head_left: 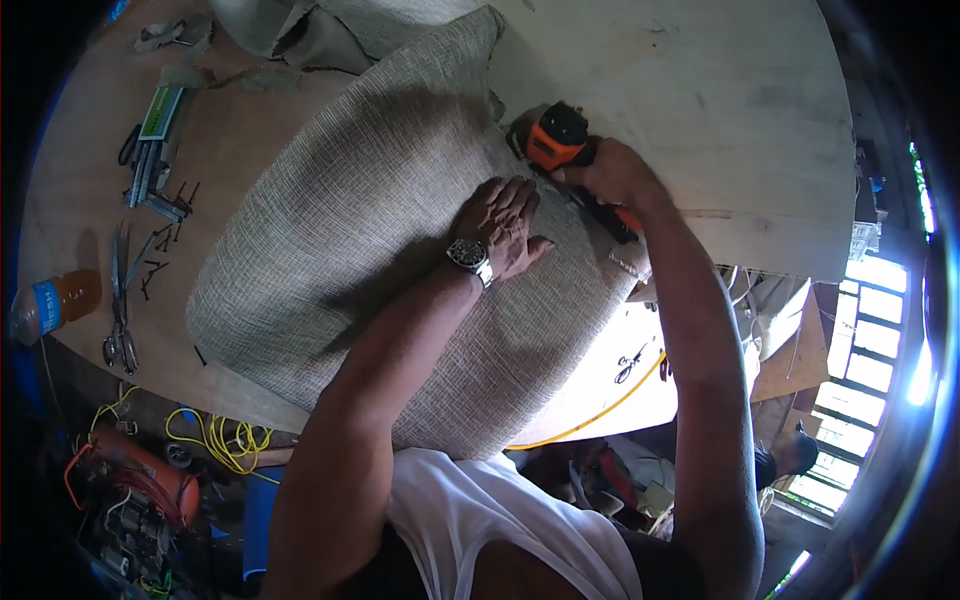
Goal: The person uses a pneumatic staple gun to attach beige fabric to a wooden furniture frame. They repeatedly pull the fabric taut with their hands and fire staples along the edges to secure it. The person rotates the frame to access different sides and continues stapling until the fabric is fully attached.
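Observation:
A large cushion [330, 215] covered in grey-beige woven fabric lies across the table in front of me. My left hand [505, 225], a steel watch on its wrist, presses on the fabric with its fingers stretched out. My right hand [622, 180] is wrapped round an orange and black staple gun [556, 138] at the cushion's right edge. The gun's nose is hidden, so I cannot tell whether it touches the fabric.
Scissors [122, 300], loose screws [165, 235], staple strips [146, 170] with a green box [162, 112], and a bottle [62, 302] lie left. Cloth scraps [330, 35] sit at the back. A yellow hose [590, 425] crosses near my right arm; an orange compressor [145, 472] stands below.

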`<action>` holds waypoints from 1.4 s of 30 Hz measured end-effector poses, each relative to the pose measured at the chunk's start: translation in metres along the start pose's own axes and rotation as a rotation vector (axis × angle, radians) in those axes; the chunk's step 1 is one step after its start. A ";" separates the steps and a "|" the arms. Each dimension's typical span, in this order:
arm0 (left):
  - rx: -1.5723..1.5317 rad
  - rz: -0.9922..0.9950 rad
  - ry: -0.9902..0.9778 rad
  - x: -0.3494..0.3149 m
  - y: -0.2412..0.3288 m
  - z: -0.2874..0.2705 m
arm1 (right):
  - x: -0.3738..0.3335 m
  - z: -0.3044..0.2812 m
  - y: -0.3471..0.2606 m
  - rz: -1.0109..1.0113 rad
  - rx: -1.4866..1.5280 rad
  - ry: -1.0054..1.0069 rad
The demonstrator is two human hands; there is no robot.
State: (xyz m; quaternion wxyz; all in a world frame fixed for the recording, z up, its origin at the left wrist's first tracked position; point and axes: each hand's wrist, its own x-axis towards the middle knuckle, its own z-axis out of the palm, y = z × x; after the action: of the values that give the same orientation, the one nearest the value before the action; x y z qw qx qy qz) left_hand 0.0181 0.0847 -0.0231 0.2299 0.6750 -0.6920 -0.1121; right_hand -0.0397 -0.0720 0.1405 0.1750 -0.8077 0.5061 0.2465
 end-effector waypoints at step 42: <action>-0.042 -0.044 0.020 0.005 -0.001 -0.003 | -0.029 -0.021 -0.030 -0.045 0.097 -0.002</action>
State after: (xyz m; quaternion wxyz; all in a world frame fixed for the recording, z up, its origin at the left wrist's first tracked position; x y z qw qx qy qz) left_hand 0.0205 0.0806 -0.0197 0.2483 0.6863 -0.6722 -0.1247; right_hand -0.0188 -0.0493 0.1753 0.2199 -0.8093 0.4990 0.2182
